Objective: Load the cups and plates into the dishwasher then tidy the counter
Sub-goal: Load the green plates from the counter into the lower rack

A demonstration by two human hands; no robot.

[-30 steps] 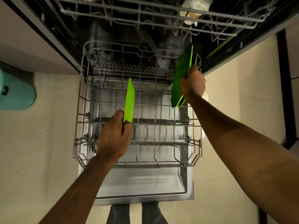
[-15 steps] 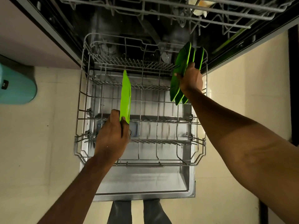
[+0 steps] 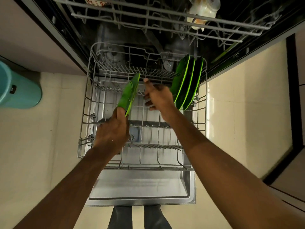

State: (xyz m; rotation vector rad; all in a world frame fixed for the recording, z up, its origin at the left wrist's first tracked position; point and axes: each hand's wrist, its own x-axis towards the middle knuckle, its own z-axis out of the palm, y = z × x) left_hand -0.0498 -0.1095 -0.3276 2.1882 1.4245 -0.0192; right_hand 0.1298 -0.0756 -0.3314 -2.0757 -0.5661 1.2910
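The dishwasher's lower wire rack (image 3: 85, 103) is pulled out over the open door. Three green plates (image 3: 188, 83) stand on edge at its back right corner. My left hand (image 3: 113, 129) grips a fourth green plate (image 3: 129, 93) by its lower rim, tilted over the rack's middle. My right hand (image 3: 156, 95) is empty with fingers spread, just right of that plate and left of the standing plates. A pale cup (image 3: 203, 12) sits upside down in the upper rack (image 3: 148, 12).
A teal bin (image 3: 18, 90) stands on the floor to the left. The open steel door (image 3: 142, 187) lies flat in front of my feet. A dark cabinet edge (image 3: 292, 96) runs along the right. Beige floor tiles flank the door.
My right hand let go of the plates, which now stand in the rack's back right corner, and moved left toward the plate in my left hand. That plate tilted rightward.
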